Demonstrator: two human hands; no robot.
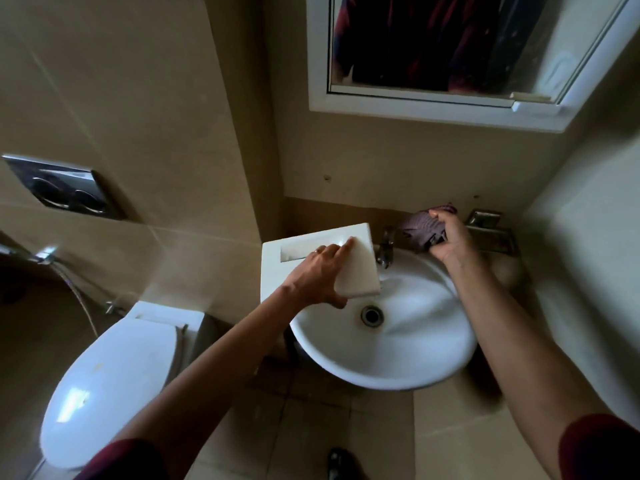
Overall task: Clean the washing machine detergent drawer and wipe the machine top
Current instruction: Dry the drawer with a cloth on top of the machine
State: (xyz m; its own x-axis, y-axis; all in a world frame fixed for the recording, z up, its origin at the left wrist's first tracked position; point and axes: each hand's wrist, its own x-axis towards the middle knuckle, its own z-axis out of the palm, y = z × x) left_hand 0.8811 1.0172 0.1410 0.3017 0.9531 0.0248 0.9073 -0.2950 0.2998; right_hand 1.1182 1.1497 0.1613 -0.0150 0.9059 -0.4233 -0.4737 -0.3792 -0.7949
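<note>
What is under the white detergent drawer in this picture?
The detergent drawer, held by the left hand, hangs over the washbasin at its left rim. The drain shows beside it; the rim part beneath drawer and hand is covered.

Left grip [320, 271] holds white rectangular plastic detergent drawer [356, 268], tilted over left rim of round white ceramic sink [381, 375]. Right grip [450, 240] clutches bunched purple-brown cloth [420, 226] at sink's back edge, just beside chrome tap [386, 249]. Metal drain ring [372, 315] in basin bottom. Closed white toilet lid [114, 386] lower left; chrome flush plate [65, 187] on beige tiled wall; white-framed mirror [450, 46] above sink
</note>
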